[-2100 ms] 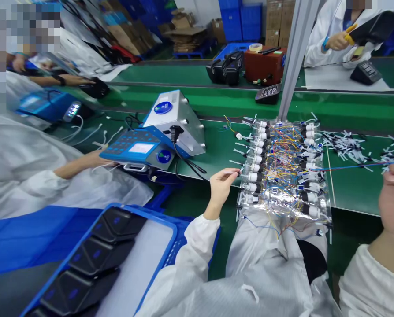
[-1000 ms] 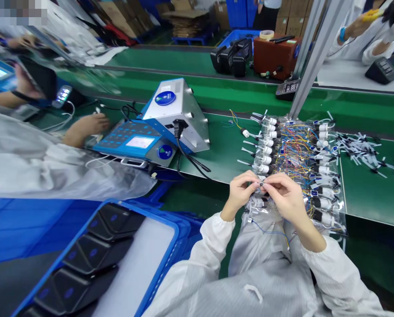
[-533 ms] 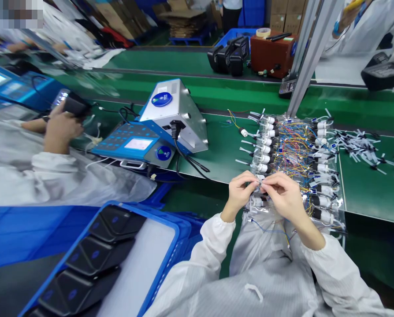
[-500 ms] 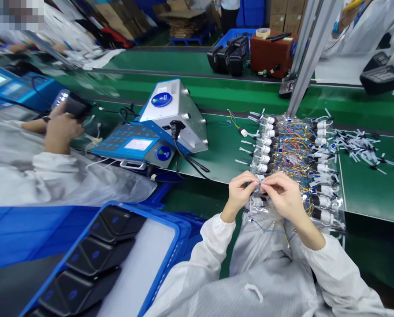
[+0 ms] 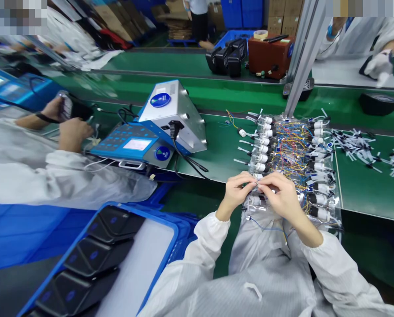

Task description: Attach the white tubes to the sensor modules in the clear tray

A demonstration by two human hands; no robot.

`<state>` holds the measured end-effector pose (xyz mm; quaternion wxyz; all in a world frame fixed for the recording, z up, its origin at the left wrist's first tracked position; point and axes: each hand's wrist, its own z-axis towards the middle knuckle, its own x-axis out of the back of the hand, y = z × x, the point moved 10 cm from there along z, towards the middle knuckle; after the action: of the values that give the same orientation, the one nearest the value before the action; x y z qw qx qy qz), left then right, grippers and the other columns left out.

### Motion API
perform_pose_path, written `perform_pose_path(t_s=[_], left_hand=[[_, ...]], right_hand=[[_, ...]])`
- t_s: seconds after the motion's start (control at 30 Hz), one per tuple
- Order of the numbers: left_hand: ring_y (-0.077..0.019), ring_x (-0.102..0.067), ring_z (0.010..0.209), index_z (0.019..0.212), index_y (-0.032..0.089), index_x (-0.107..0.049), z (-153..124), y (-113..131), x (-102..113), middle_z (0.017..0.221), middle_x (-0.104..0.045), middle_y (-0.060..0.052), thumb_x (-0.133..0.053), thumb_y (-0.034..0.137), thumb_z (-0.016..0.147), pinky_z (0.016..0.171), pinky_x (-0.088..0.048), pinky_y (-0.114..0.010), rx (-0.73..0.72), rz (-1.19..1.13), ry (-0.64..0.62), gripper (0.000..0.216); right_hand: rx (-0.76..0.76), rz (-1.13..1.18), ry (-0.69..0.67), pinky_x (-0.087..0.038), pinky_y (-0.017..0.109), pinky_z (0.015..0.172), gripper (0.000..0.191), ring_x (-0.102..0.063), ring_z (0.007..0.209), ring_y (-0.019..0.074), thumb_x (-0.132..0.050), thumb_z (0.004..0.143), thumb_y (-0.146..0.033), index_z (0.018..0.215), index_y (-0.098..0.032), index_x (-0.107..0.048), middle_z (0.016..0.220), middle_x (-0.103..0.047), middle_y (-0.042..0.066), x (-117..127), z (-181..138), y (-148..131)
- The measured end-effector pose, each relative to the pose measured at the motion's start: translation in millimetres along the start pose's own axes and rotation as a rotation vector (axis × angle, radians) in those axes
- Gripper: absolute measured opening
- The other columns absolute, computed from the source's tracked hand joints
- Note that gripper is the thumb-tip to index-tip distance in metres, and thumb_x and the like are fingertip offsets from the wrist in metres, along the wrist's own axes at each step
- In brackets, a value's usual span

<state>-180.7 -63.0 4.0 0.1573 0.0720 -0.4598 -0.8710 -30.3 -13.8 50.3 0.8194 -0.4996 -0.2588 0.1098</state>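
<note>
**Fingers (image 5: 250,186) pinched almost tip to tip above a clear plastic tray (image 5: 336,203)**

Your left hand (image 5: 238,191) has its thumb and index finger closed on a small piece (image 5: 257,182), too tiny to identify. Your right hand (image 5: 279,193) grips at it from the other side, thumb against forefinger — the two sets of fingertips nearly meet. The piece sits over the tray's left column, toward you.

Two columns of white-and-black cylindrical parts (image 5: 260,167) line the tray, with yellow, blue and red wires (image 5: 292,147) tangled between. The tray lies on the green workbench (image 5: 375,189), its near end jutting over your lap (image 5: 256,242) — black-and-white tubing pieces (image 5: 355,145) are heaped just beside its right edge.
</note>
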Motion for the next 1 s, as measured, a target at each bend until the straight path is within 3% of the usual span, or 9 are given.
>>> perform_pose_path(t_s=[0.43, 0.63, 0.8, 0.9, 0.93, 1.0], left_hand=[[-0.0200, -0.074, 0.074, 0.092, 0.022, -0.082, 3, 12, -3, 0.082, -0.080, -0.006, -0.079, 0.017, 0.088, 0.081, -0.057, -0.041, -0.091, 0.037, -0.001, 0.007], [-0.0201, -0.075, 0.072, 0.088, 0.022, -0.081, 1, 2, -2, 0.080, -0.080, -0.005, -0.080, 0.021, 0.088, 0.082, -0.057, -0.042, -0.062, 0.031, 0.001, 0.002], [-0.0192, -0.074, 0.074, 0.095, 0.025, -0.081, 6, 10, -3, 0.081, -0.080, -0.003, -0.079, 0.015, 0.087, 0.084, -0.054, -0.042, -0.146, 0.081, -0.085, 0.012], [-0.0225, -0.075, 0.086, 0.102, 0.027, -0.081, 2, 18, -5, 0.088, -0.080, -0.004, -0.081, 0.020, 0.087, 0.091, -0.053, -0.044, -0.207, 0.169, -0.175, 0.017], [-0.0239, -0.075, 0.092, 0.103, 0.027, -0.081, 1, 17, 1, 0.090, -0.080, -0.005, -0.081, 0.024, 0.088, 0.092, -0.053, -0.045, -0.195, 0.180, -0.129, 0.016], [-0.0236, -0.073, 0.098, 0.108, 0.026, -0.080, -2, 4, 29, 0.095, -0.079, -0.006, -0.077, 0.033, 0.091, 0.092, -0.054, -0.042, -0.068, 0.155, 0.139, 0.018]], right_hand=[[-0.028, 0.055, 0.058, -0.057, 0.035, 0.077, 0.010, -0.069, 0.086, 0.0196, -0.071, 0.092, -0.017, 0.091, -0.024, -0.077, 0.091, -0.074, 0.005, 5, -8, 5], [-0.106, 0.154, -0.019, -0.058, 0.036, 0.073, 0.008, -0.070, 0.080, 0.0194, -0.071, 0.093, -0.021, 0.089, -0.024, -0.077, 0.089, -0.075, 0.005, -5, -6, 15], [-0.162, 0.119, -0.027, -0.059, 0.036, 0.073, 0.010, -0.070, 0.080, 0.0205, -0.071, 0.093, -0.025, 0.086, -0.023, -0.077, 0.085, -0.074, 0.006, -4, -2, 22], [-0.199, 0.103, -0.076, -0.060, 0.034, 0.071, 0.008, -0.071, 0.078, 0.0201, -0.071, 0.093, -0.026, 0.089, -0.023, -0.077, 0.086, -0.074, 0.005, -2, -1, 23], [-0.184, 0.071, -0.066, -0.060, 0.034, 0.072, 0.007, -0.072, 0.079, 0.0201, -0.071, 0.093, -0.026, 0.090, -0.023, -0.077, 0.087, -0.074, 0.005, 2, -1, 21], [-0.108, -0.045, -0.003, -0.060, 0.035, 0.077, 0.007, -0.072, 0.085, 0.0207, -0.069, 0.095, -0.025, 0.095, -0.023, -0.076, 0.094, -0.076, 0.005, 14, -2, 12]])
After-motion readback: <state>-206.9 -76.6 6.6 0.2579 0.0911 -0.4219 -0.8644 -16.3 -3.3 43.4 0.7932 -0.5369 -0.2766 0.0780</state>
